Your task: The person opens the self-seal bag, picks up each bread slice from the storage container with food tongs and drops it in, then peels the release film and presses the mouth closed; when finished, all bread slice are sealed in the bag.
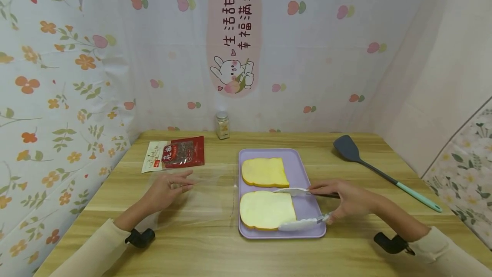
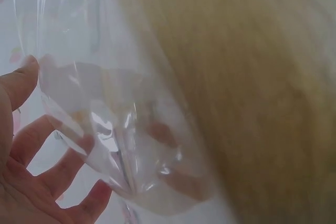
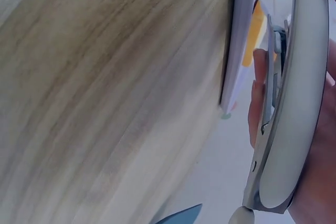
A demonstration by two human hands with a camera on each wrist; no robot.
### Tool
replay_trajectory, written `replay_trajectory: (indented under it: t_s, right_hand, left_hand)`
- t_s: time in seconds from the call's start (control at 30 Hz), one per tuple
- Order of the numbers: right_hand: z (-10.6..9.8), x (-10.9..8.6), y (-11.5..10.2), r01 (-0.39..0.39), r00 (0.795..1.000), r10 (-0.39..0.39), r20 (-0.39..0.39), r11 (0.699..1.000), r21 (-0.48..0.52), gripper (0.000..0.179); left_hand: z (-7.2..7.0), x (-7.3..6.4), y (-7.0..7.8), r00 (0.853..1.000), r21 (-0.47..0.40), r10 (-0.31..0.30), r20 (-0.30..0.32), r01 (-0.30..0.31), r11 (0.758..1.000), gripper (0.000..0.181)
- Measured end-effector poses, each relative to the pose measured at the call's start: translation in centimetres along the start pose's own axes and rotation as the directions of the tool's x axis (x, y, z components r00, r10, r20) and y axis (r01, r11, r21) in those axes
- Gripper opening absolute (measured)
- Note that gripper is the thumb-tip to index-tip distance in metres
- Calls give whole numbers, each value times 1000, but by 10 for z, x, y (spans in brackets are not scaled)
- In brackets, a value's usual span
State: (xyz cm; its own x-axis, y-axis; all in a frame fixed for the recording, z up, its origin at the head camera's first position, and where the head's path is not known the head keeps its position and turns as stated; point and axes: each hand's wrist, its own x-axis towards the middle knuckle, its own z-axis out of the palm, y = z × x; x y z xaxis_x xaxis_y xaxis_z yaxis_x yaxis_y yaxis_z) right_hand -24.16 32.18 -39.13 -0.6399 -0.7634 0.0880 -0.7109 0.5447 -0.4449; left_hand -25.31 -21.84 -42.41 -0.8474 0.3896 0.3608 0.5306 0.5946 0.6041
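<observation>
My right hand (image 1: 351, 200) holds food tongs (image 3: 299, 93) with pale handles and white tips. Spread apart, the tips reach over the purple tray (image 1: 303, 183), one by the far edge of the nearer bread slice (image 1: 265, 210), the other over its near right corner. A second bread slice (image 1: 265, 171) lies behind it on the tray. My left hand (image 1: 169, 191) is at the mouth of a clear plastic bag (image 1: 215, 195) left of the tray. In the left wrist view, thumb and fingers are spread apart at the bag's edge (image 2: 105, 135).
A red and white spice packet (image 1: 174, 153) lies at the back left, and a small glass jar (image 1: 222, 126) stands by the back edge. To the right lies a grey spatula (image 1: 378, 173) with a mint handle end. Patterned curtains (image 1: 169, 72) surround the wooden table (image 1: 200, 255).
</observation>
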Motion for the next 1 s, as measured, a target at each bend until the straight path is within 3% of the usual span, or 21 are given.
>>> replay_trajectory:
  t_s: [0.2,0.4,0.8,1.0]
  right_hand:
    - [-6,-2,-2,-66,998,66,5,994,83,77]
    - [-13,8,-4,-23,999,25,-29,997,71,78]
    - [-11,53,-17,-47,999,46,23,998,38,77]
    - [-8,72,-23,-8,1000,8,27,1000,11,77]
  left_hand:
    - [-1,-1,-1,1000,3,5,-16,-5,1000,16]
    - [-1,0,0,1000,12,4,-29,-4,1000,16]
    - [-3,-2,-1,998,-11,26,-58,-26,1000,16]
    - [-3,-2,-3,998,-39,5,-55,-7,999,16]
